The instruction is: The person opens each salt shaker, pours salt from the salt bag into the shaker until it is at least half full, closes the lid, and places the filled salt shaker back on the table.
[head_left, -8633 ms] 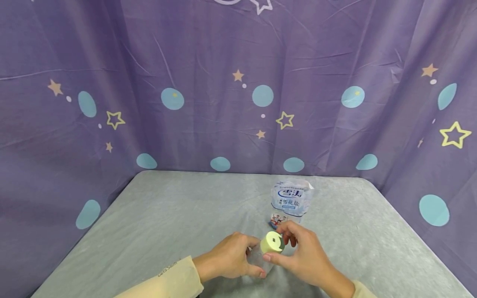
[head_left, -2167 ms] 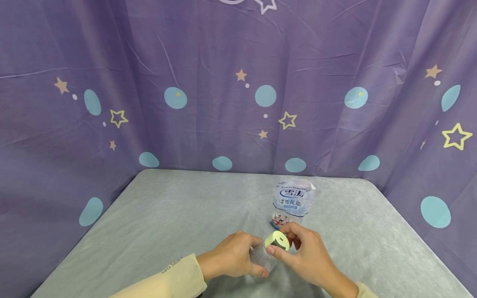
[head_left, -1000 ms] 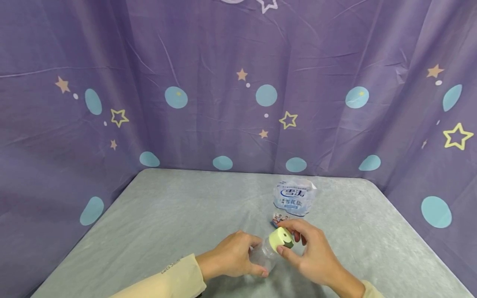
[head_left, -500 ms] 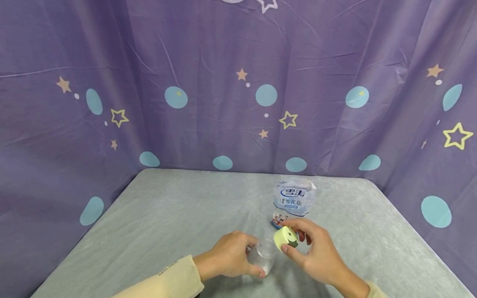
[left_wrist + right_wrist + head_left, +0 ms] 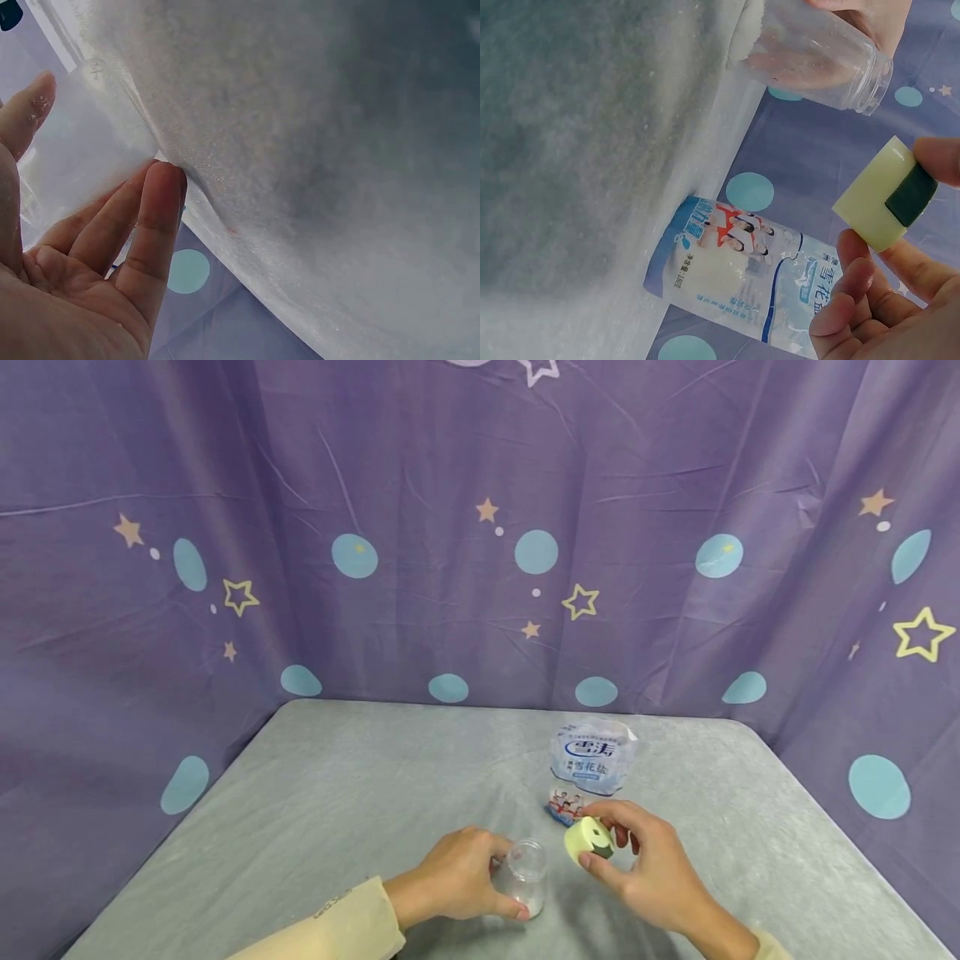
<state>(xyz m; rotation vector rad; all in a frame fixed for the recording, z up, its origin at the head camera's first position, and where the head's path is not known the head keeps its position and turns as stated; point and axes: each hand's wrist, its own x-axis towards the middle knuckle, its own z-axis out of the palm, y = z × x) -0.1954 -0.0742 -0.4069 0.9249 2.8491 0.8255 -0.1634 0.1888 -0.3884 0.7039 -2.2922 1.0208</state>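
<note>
A clear plastic jar (image 5: 528, 872) stands uncapped on the table, its mouth facing up. White grains lie at the bottom of the jar (image 5: 810, 56), as the right wrist view shows. My left hand (image 5: 456, 875) holds it from the left, thumb in front and fingers behind. To the right of the mouth, my right hand (image 5: 651, 868) pinches a pale yellow cap (image 5: 588, 840) with a dark green patch between thumb and fingers. The cap (image 5: 881, 196) is off the jar and tilted. Behind the right hand stands a blue and white printed salt bag (image 5: 592, 758).
The table (image 5: 360, 785) has a pale grey cloth-like cover. A purple curtain (image 5: 420, 635) with stars and blue dots hangs behind it and along both sides. The salt bag is the closest object beyond the cap.
The cap has come off the jar and moved right in my right hand. The jar, tilted a second ago, now stands upright in my left hand, slightly further left.
</note>
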